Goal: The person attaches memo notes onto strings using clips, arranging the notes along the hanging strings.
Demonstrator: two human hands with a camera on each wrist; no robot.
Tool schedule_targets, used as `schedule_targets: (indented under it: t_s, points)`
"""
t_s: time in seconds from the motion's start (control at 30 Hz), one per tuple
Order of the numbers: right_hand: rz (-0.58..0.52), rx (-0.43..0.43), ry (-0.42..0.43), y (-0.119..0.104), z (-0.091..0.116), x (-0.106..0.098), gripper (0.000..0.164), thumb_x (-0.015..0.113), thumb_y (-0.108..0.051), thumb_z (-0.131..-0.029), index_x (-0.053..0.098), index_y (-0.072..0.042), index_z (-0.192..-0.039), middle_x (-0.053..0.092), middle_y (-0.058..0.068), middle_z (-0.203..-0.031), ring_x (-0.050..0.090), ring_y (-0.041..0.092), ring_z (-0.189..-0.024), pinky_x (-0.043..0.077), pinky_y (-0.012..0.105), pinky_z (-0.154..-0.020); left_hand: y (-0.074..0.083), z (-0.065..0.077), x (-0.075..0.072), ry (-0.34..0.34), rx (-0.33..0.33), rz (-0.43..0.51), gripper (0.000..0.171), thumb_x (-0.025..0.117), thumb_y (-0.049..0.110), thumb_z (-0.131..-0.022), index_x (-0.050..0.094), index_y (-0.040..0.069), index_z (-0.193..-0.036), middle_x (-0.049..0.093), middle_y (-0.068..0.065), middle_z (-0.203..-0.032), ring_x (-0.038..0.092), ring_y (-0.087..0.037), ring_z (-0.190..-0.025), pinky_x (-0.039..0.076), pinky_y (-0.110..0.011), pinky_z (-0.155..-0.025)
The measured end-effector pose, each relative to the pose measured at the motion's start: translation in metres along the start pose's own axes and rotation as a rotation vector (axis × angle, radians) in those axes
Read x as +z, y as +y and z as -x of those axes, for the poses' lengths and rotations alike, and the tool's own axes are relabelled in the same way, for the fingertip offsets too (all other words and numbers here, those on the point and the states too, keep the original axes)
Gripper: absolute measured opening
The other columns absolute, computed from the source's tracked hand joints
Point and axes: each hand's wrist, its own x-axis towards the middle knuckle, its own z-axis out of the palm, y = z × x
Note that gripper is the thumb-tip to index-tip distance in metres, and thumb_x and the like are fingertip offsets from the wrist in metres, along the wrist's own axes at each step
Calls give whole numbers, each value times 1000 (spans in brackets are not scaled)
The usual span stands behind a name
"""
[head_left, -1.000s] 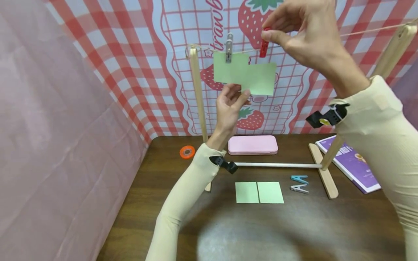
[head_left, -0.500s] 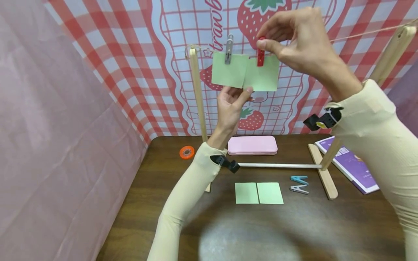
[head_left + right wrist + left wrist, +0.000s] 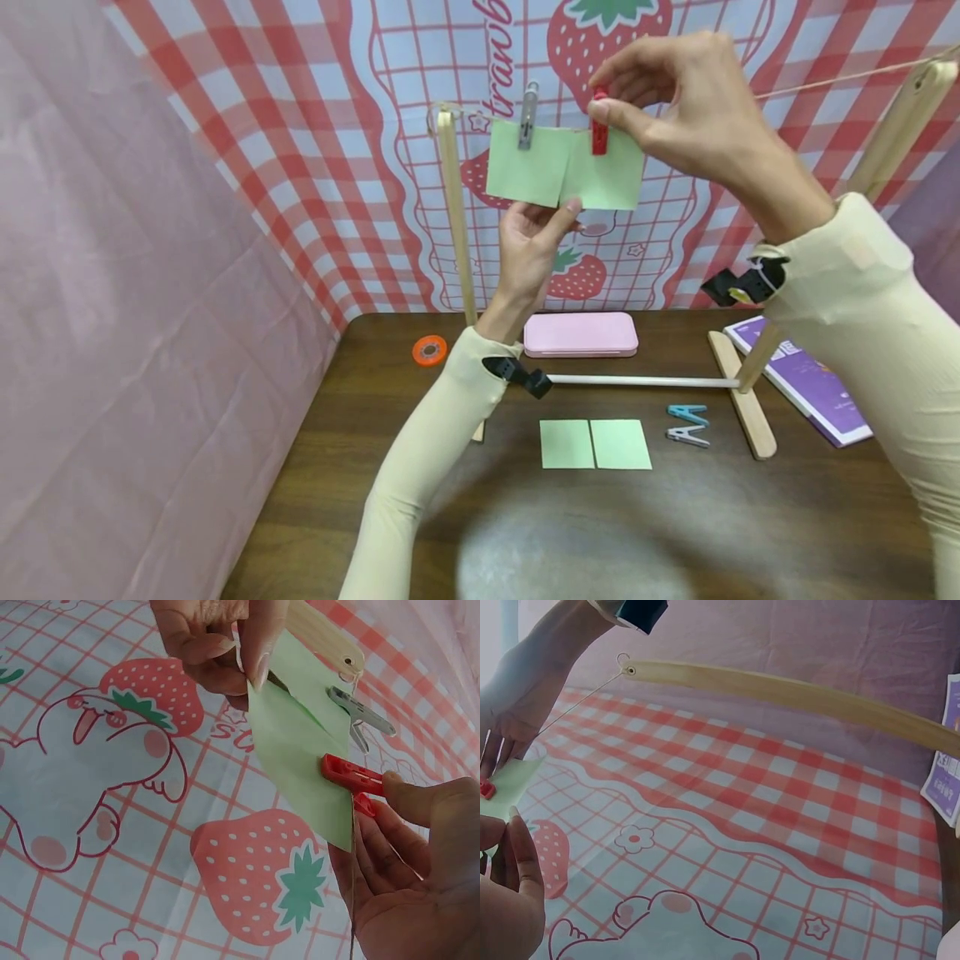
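fingers of both hands are occupied: the left hand (image 3: pixel 528 250) pinches the right hanging sheet (image 3: pixel 611 179) at its lower left corner; the right hand (image 3: pixel 712 117) pinches the red clip (image 3: pixel 600 142). on the table (image 3: pixel 352 467) stands a wooden frame (image 3: pixel 459 225), its posts well apart, evidently to carry the cord (image 3: pixel 840 83). the left hanging sheet (image 3: pixel 523 175) is at the cord, presumably supported by the grey clip (image 3: pixel 528 117) on its top edge. its neighbour's corner appears held to steady the paper while the red clip sits over the top edge; full spring pressure cannot be confirmed. below, two loose sheets (image 3: pixel 566 444) lie side by side, a blue clip (image 3: pixel 688 412) near them, apparently set within reach.
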Motion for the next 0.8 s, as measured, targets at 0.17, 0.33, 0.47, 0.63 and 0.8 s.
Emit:
schedule_targets:
  t_s: [0.17, 0.33, 0.47, 0.63, 0.8]
  points:
    - [15, 0, -21, 1, 4, -4, 39, 69, -36, -100, 73, -11, -130, 77, 11, -117, 54, -20, -84, 44, 5, -81, 0, 0, -1, -4, 4, 21, 39, 54, -17, -97, 46, -21, -135, 68, 2, -106, 65, -10, -88, 60, -21, -78]
    - [28, -2, 1, 2, 12, -12, 43, 70, -38, -100, 68, -22, -139, 75, 8, -129, 64, -14, -103, 50, 4, -94, 0, 1, -2, -11, 5, 41, 36, 53, -16, -98, 47, -19, -133, 68, 2, -105, 65, -10, -89, 60, -21, -79]
    - [25, 0, 32, 3, 17, -19, 42, 70, -34, -101, 66, -23, -141, 72, 8, -135, 68, 6, -119, 50, 11, -106, 0, 0, -3, -13, 9, 52, 34, 53, -17, -98, 47, -20, -131, 68, 1, -103, 66, -10, -88, 60, -21, -79]
    - [15, -29, 64, 6, 27, -25, 39, 71, -30, -100, 69, -19, -138, 72, 11, -133, 63, -11, -113, 50, 10, -106, -2, 1, -5, -15, -5, 62, 37, 54, -18, -96, 48, -18, -132, 69, 1, -105, 67, -11, -91, 61, -22, -81]
    - [48, -76, 86, 10, 41, -33, 37, 73, -27, -99, 71, -18, -135, 74, 11, -126, 53, -27, -103, 49, 4, -101, -7, 4, -11, -14, -18, 57, 32, 57, -18, -94, 59, -1, -122, 70, 1, -107, 68, -12, -90, 62, -24, -81]
